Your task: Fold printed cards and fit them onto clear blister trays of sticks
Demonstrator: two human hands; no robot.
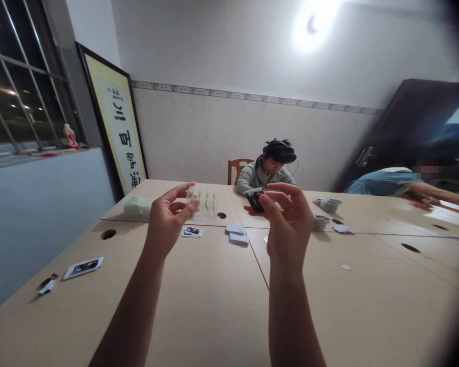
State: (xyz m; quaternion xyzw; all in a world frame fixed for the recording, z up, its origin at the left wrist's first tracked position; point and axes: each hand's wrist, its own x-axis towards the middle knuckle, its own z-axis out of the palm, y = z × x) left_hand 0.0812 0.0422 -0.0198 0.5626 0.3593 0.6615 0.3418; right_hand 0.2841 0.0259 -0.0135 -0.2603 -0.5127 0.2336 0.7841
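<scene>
My left hand (172, 214) is raised over the table and pinches a clear plastic case (206, 205) by its left side. Several yellowish hooks show through the case. To the right, my right hand (288, 214) holds a small black packet (254, 200) with a white edge between thumb and fingers. The case and the packet are apart, both above the tabletop (214, 300). Below the case lie small dark-and-white cards (192, 232), and between my hands lie folded white papers (237, 235).
A stack of pale packs (136, 208) stands at the back left; bundles (329, 205) lie at the back right. A white-edged packet (83, 267) is at the left. One person (268, 171) sits opposite; another (386, 181) leans over the table at right.
</scene>
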